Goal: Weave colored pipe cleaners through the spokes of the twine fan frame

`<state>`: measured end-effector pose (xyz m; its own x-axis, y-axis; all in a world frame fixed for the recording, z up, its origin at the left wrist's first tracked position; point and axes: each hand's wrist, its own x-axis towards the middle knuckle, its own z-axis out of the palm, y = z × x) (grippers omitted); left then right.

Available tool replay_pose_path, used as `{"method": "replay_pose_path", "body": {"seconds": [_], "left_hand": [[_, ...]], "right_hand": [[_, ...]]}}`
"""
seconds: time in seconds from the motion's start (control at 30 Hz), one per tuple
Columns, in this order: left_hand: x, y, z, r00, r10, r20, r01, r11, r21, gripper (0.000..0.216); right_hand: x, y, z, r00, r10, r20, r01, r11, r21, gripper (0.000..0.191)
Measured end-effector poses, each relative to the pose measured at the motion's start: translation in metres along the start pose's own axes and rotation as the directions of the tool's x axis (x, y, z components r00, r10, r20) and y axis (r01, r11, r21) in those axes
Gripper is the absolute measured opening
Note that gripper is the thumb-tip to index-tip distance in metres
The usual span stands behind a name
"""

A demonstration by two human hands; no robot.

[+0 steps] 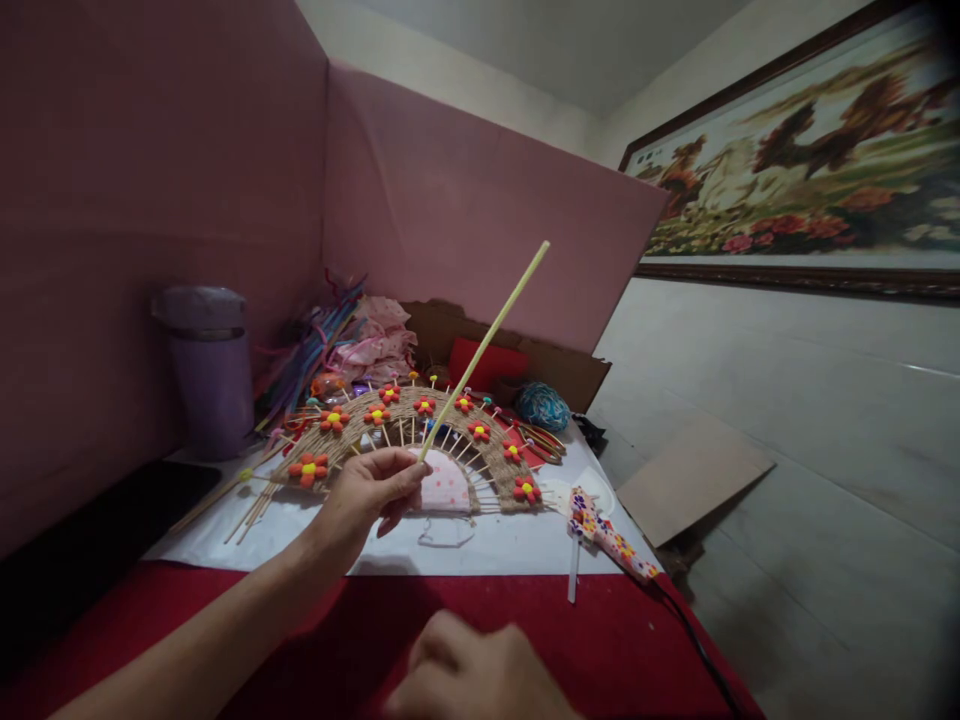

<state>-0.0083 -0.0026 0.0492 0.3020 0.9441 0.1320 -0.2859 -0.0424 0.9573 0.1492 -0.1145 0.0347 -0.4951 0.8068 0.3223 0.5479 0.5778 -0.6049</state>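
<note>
My left hand [371, 492] pinches the lower end of a long pale yellow stick [487, 345], which slants up and to the right. Just behind the hand lies a half-round fan of jute twine on wooden skewers [409, 425], dotted with red and yellow flowers. My right hand [472, 675] rests low at the bottom edge on the red cloth [360, 640], its fingers curled under and hidden. A glue gun with a spotted pattern [609, 538] lies to the right of the fan on the white sheet [480, 548].
A purple lidded cup [210, 365] stands at the left by the pink board wall [465, 200]. Behind the fan a cardboard box [555, 368] holds pipe cleaners, cloth and a blue yarn ball [541, 405]. A cardboard piece [694, 478] lies on the floor at right.
</note>
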Motion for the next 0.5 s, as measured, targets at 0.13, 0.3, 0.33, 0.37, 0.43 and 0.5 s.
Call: {"method": "replay_pose_path", "body": {"seconds": [0.13, 0.3, 0.33, 0.37, 0.43, 0.5], "left_hand": [[-0.004, -0.003, 0.002, 0.996, 0.010, 0.091, -0.016, 0.998, 0.062, 0.026], [-0.012, -0.016, 0.010, 0.947, -0.092, 0.307, 0.027, 0.977, 0.210, 0.028], [-0.014, -0.019, 0.011, 0.935, -0.103, 0.339, 0.022, 0.971, 0.236, 0.028], [-0.015, -0.022, 0.012, 0.924, -0.111, 0.365, 0.012, 0.964, 0.264, 0.027], [-0.018, -0.024, 0.014, 0.917, -0.118, 0.382, -0.012, 0.948, 0.320, 0.026], [-0.021, -0.022, 0.016, 0.919, -0.085, 0.386, -0.051, 0.943, 0.329, 0.021]], "right_hand": [[0.025, 0.006, -0.017, 0.940, 0.227, -0.254, -0.173, 0.960, 0.219, 0.024], [0.041, 0.020, -0.015, 0.864, 0.296, -0.406, -0.083, 0.881, 0.465, 0.025], [0.042, 0.022, -0.015, 0.851, 0.288, -0.440, -0.052, 0.879, 0.475, 0.025], [0.041, 0.023, -0.017, 0.824, 0.292, -0.486, -0.014, 0.868, 0.496, 0.027], [0.039, 0.021, -0.022, 0.737, 0.338, -0.586, 0.094, 0.806, 0.584, 0.027], [0.034, 0.016, -0.026, 0.704, 0.402, -0.586, 0.195, 0.684, 0.703, 0.025]]}}
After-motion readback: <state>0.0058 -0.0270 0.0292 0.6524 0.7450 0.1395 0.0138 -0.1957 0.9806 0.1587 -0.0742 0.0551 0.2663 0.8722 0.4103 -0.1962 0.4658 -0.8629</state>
